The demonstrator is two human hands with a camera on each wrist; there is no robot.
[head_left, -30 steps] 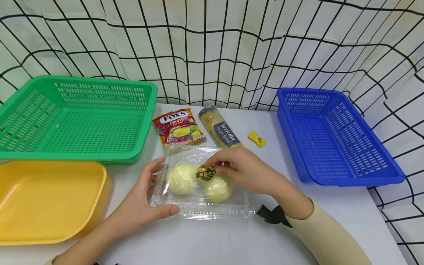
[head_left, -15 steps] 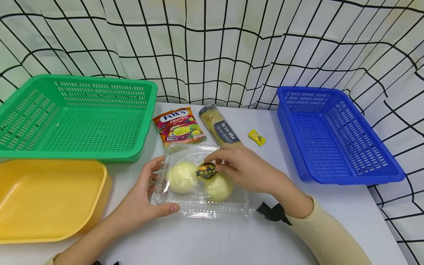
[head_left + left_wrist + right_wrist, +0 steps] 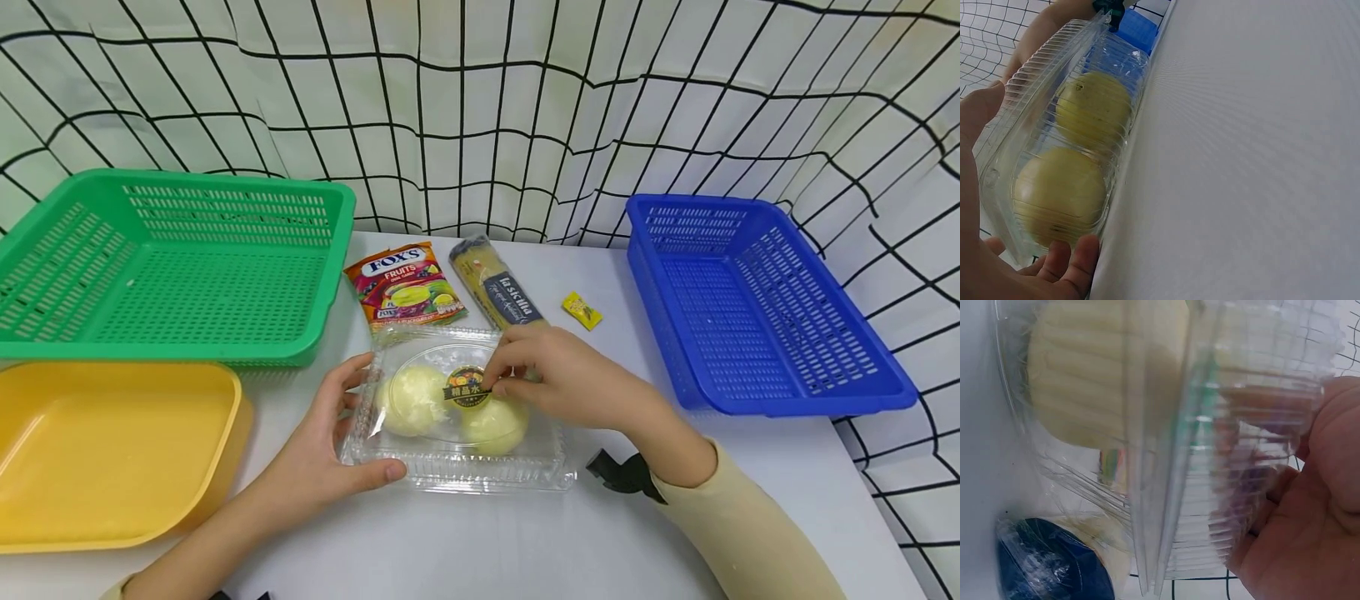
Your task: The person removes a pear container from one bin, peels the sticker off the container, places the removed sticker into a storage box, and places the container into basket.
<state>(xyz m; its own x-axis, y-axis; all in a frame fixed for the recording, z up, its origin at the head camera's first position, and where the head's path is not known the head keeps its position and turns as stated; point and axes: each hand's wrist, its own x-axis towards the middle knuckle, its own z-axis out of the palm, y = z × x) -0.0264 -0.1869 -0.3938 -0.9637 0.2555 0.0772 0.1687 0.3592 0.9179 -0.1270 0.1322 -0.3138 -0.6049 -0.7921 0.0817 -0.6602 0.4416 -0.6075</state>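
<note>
A clear plastic clamshell box (image 3: 517, 471) with two pale yellow-green round fruits (image 3: 412, 402) inside lies closed on the white table. My left hand (image 3: 322, 450) grips its left end, thumb along the front edge; in the left wrist view its fingertips (image 3: 1087, 250) touch the box's lower edge. On the lid is a round black-and-gold sticker (image 3: 463, 387) with Chinese lettering. My right hand (image 3: 566, 379) is over the lid, thumb and index finger pinching the sticker's right edge, which they partly cover. The right wrist view is blurred and shows this hand behind the clear plastic.
Behind the box lie a Fox's candy bag (image 3: 405, 287), a La Sicilia pasta pack (image 3: 498, 287) and a small yellow wrapped candy (image 3: 582, 310). A green basket (image 3: 217, 350) and yellow tub (image 3: 112, 458) stand left, a blue basket (image 3: 795, 408) right. Wire mesh surrounds the table's back.
My right fingertips have moved slightly right, from over the sticker's upper right part to its right edge. The left hand and the box have stayed in place.
</note>
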